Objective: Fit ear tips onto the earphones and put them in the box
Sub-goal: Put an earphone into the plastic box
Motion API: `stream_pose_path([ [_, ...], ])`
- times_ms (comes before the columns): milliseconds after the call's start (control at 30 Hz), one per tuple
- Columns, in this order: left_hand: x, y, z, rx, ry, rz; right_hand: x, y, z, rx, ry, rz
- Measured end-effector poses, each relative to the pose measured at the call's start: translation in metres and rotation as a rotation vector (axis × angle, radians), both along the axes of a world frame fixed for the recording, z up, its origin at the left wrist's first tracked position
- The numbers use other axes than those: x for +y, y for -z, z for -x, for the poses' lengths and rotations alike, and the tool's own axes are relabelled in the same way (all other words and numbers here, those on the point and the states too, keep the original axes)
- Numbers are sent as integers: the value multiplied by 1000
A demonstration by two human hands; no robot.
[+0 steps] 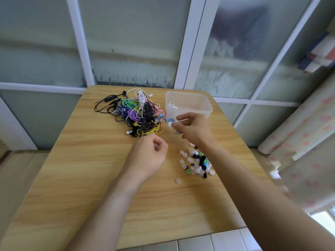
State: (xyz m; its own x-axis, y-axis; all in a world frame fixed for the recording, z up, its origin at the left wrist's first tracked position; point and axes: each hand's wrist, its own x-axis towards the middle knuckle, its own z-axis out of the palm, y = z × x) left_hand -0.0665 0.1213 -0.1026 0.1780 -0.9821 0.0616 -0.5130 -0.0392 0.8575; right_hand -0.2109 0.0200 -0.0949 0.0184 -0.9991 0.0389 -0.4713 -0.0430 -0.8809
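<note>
A tangled heap of coloured earphones (135, 113) lies at the far middle of the wooden table (90, 178). To its right stands a clear plastic box (188, 104) with a white earphone inside. My right hand (192, 127) hovers in front of the box and pinches a blue-and-red earphone (166, 119) with a white tip on it. My left hand (150, 156) floats nearer me, fingers loosely curled, holding nothing that I can see. A scatter of white, black and green ear tips (196, 163) lies on the table under my right forearm.
A single clear ear tip (178, 181) sits apart, nearer me. Frosted glass panels in white frames rise behind the table. A patterned curtain (308, 142) hangs at the right. White tiles show past the table's near edge.
</note>
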Motion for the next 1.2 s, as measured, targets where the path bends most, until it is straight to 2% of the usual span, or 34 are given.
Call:
stream_pose_path([
  [200, -3, 2, 8, 246, 55, -90, 33, -16, 7, -400, 12, -51],
  [300, 0, -5, 16, 480, 71, -166, 47, -22, 9, -533, 28, -96],
  [367, 2, -12, 19, 711, 98, -213, 59, -24, 10, -599, 25, -115],
  [433, 3, -17, 21, 921, 135, -223, 74, -20, 11, -520, 31, -67],
  [500, 3, -18, 21, 1001, 178, -217, 87, -10, 10, -318, 38, 89],
  [600, 3, -13, 23, 985, 138, -215, 106, 1, 9, -63, -52, 313],
  [700, 6, -6, 26, 919, 36, -229, 122, -1, 14, 2, -213, 371],
  [767, 10, -3, 28, 935, 27, -278, 121, -6, 29, -7, -146, 393],
  [833, 14, -3, 28, 930, 42, -318, 109, -5, 53, -1, 35, 368],
  [900, 17, -3, 26, 907, 59, -338, 94, -1, 80, 112, 114, 277],
  [1000, 20, -8, 21, 866, 118, -338, 81, 10, 110, 327, 94, 114],
  [1133, 25, -10, 19, 621, 196, -329, 71, 15, 116, 453, 6, 24],
  [1200, 28, -9, 20, 571, 254, -325, 69, 15, 112, 490, -46, 0],
])
